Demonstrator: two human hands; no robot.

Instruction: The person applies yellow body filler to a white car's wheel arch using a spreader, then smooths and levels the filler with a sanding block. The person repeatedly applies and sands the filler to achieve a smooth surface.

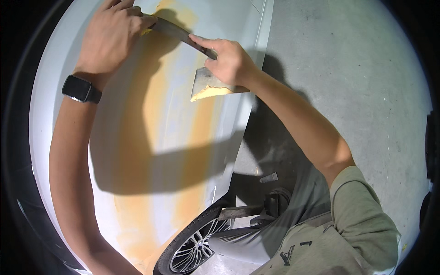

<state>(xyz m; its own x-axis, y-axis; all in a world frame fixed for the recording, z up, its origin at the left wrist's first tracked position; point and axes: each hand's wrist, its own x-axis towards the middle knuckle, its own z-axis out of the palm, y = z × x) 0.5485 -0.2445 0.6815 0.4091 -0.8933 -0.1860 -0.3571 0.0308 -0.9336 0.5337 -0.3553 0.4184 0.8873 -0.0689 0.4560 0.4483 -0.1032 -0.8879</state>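
A long, dark, slightly bowed spreader blade (176, 33) spans between my two hands above a pale car panel (55, 59). My left hand (112, 36), closed, grips its far left end, where yellow filler shows beside the fingers. My right hand (230, 60), also closed, holds the near right end with thumb and fingers. From under that same hand sticks out a flat grey spreader plate (205, 79), its lower edge loaded with yellow filler (208, 93). Orange-yellow filler bands (133, 169) run lengthwise down the panel. Shadow covers part of them, and whether the blade touches the panel is unclear.
Below the panel's near edge is a car wheel (197, 245) with a dark tyre and silver spokes. My bent leg (243, 243) is close to it. A small pale tube-like item (269, 178) lies on the grey concrete floor (353, 91) to the right.
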